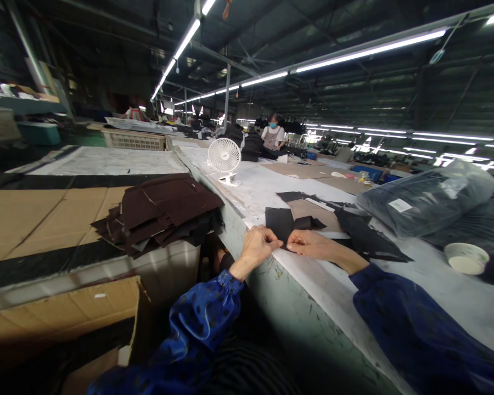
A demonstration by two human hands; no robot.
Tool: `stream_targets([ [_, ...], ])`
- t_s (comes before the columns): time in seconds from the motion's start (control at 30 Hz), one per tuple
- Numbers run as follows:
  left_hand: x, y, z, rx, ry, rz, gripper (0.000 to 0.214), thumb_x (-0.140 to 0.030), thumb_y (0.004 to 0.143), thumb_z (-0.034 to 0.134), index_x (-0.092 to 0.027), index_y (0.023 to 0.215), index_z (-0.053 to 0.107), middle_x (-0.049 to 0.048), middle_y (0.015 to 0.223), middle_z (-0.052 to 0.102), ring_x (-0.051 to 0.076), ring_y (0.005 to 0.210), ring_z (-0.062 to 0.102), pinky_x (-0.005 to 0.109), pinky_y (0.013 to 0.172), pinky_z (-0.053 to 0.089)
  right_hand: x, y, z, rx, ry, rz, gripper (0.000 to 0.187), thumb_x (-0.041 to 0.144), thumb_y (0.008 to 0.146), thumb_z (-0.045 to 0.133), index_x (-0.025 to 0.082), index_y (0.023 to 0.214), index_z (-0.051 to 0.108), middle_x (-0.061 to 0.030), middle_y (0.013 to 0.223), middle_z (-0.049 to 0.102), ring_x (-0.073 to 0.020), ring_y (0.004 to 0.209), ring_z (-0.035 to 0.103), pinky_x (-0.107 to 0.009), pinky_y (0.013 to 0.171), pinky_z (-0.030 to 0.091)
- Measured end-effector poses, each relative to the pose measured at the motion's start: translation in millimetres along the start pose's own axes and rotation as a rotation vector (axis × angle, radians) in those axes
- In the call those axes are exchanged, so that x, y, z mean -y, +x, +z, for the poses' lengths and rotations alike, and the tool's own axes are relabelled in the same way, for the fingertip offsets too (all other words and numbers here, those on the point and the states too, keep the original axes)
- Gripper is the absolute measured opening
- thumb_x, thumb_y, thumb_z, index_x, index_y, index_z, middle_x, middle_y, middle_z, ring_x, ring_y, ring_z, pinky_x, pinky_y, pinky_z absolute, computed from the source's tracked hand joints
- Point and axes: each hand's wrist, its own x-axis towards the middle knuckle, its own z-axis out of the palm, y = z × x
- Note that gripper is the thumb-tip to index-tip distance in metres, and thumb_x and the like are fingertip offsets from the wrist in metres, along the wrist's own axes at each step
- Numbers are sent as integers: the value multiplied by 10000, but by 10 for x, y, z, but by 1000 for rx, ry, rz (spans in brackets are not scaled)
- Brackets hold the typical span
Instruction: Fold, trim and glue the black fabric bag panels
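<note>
Both hands meet at the near edge of a black fabric piece (279, 220) on the white-covered table. My left hand (258, 245) pinches its left corner, thumb and fingers pressed together. My right hand (313, 245) grips the same edge a little to the right, its fingers closed. A folded or curled part of black fabric (308, 223) lies just beyond the right hand. Further right, more black fabric (364, 233) spreads over the table beside a brown cardboard sheet (313, 213). The exact fingertip contact is too small to make out.
A small white fan (224, 156) stands at the table edge ahead. Dark brown fabric pieces (164, 206) are stacked on the left. An opened cardboard box (66, 312) sits low at left. A plastic-wrapped bundle (428, 195) and paper bowl (466, 258) lie right. A person (273, 134) works beyond.
</note>
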Motion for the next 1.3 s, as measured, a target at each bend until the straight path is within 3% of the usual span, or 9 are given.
stream_targets([
  [0.3, -74, 3, -22, 20, 90, -99, 130, -203, 677, 680, -184, 552, 652, 51, 766, 653, 179, 752, 585, 299, 686, 449, -46, 53, 21, -19, -16, 51, 188, 336, 781, 595, 152, 817, 610, -6, 653, 618, -122, 600, 546, -224, 527, 386],
  [0.57, -94, 38, -27, 46, 112, -121, 176, -166, 618, 692, -188, 503, 561, 13, 686, 604, 162, 702, 547, 281, 669, 431, 158, 35, 23, -83, -149, 123, 189, 345, 733, 633, 157, 718, 616, -16, 628, 625, -140, 593, 545, -241, 518, 352],
  [0.7, 18, 70, -67, 17, 25, -161, 114, -164, 623, 699, -168, 685, 604, -22, 639, 557, 133, 641, 524, 255, 629, 429, 202, 43, 22, -79, -173, 132, 223, 379, 728, 634, 165, 678, 596, -10, 598, 604, -143, 581, 540, -245, 514, 344],
  [0.8, 115, 65, -141, 26, -88, -125, 126, -157, 757, 591, -141, 873, 639, 3, 745, 615, 110, 665, 550, 232, 649, 450, 164, 55, 27, -67, -167, 124, 242, 398, 745, 619, 165, 688, 590, -15, 606, 609, -142, 576, 540, -246, 507, 338],
  [0.87, 161, 45, -181, 74, -147, -73, 151, -149, 794, 555, -131, 891, 669, 19, 780, 648, 109, 691, 573, 231, 679, 463, 133, 61, 28, -63, -161, 115, 255, 410, 758, 614, 161, 706, 592, -24, 617, 617, -141, 579, 537, -247, 506, 335],
  [1.1, 218, 7, -130, 139, -171, 90, 134, -121, 751, 603, -143, 764, 735, 49, 837, 678, 144, 782, 604, 259, 763, 471, 97, 91, 48, -62, -158, 107, 349, 496, 805, 573, 160, 713, 594, -31, 607, 601, -145, 577, 523, -258, 501, 320],
  [1.3, 184, 9, -97, 136, -75, 115, 134, -95, 713, 615, -152, 731, 735, 49, 855, 667, 159, 825, 602, 266, 784, 465, 58, 139, 81, -68, -180, 92, 351, 492, 817, 556, 162, 702, 591, -40, 632, 616, -150, 596, 533, -257, 501, 319],
])
